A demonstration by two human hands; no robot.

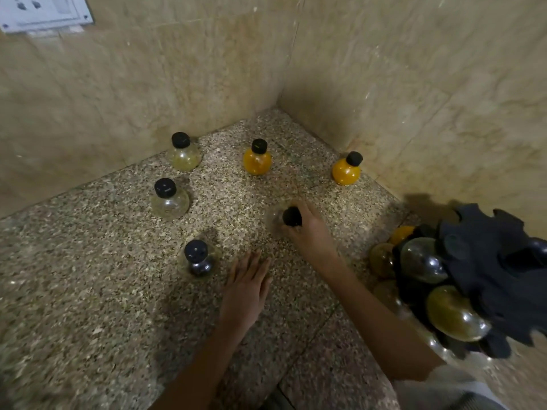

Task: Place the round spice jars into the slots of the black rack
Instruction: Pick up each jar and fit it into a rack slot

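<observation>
Round glass spice jars with black caps stand on the speckled counter. My right hand (307, 229) is closed around the neck of a clear jar (276, 217) near the middle. My left hand (247, 288) lies flat and open on the counter, just right of a dark-filled jar (198, 258). Other jars stand apart: a clear one (169, 199), a pale yellow one (183, 153), and two orange ones (257, 158) (346, 170). The black rack (485, 261) stands at the right edge with several jars (423, 260) in its slots.
Beige tiled walls (414, 84) meet in a corner behind the jars. A white switch plate (44, 13) is on the wall at top left. The counter's front edge runs below my forearms.
</observation>
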